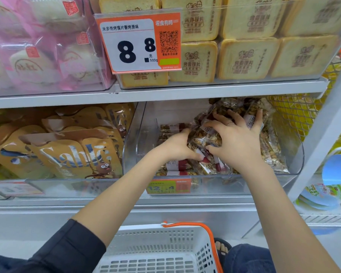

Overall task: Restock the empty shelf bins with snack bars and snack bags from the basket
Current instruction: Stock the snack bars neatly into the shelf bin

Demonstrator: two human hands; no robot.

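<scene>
both hands in the clear bin (pixel 295 154). left hand (pixel 177 146) & right hand (pixel 238 142) grip the snack bar pile (pixel 207 138) btwn them, fingers curled round wrappers.

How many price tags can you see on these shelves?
3, possibly more hidden. The big orange 8.8 tag on the top bin, a small orange 12.4 tag on the nut-bar bin front, and a blurred tag at lower left.

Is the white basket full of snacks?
No, the white basket on the floor shows only bare slotted walls and bottom; no snacks show inside.
</scene>
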